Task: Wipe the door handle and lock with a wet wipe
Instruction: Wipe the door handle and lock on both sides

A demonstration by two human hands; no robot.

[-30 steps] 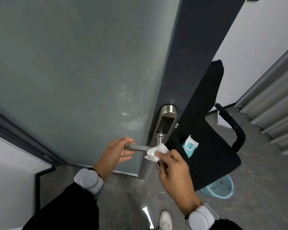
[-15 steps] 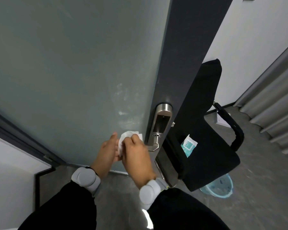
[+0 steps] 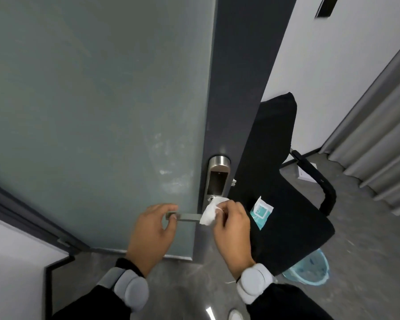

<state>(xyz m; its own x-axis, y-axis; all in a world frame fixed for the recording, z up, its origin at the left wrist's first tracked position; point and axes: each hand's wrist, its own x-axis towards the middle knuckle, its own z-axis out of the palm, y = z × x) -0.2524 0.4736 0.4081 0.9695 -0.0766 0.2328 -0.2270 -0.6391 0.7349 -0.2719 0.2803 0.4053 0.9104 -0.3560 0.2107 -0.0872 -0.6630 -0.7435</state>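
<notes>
A brushed-steel lock plate (image 3: 218, 175) sits on the dark edge strip of a grey-green door (image 3: 97, 100). Its flat lever handle (image 3: 189, 217) sticks out to the left. My left hand (image 3: 153, 229) grips the free end of the lever. My right hand (image 3: 231, 227) pinches a crumpled white wet wipe (image 3: 210, 212) and presses it on the lever's root, just under the plate. The wipe hides the joint between lever and plate.
A black chair (image 3: 286, 204) stands right behind the door edge, with an opened teal wipe sachet (image 3: 261, 211) on its seat. A light-blue bin (image 3: 310, 271) stands on the grey floor under the chair. Grey curtains (image 3: 379, 135) hang at the right, a white wall at the left.
The wipe has travelled from the lever's free end back right to its root by the lock plate. My left hand has taken hold of the lever's end again.
</notes>
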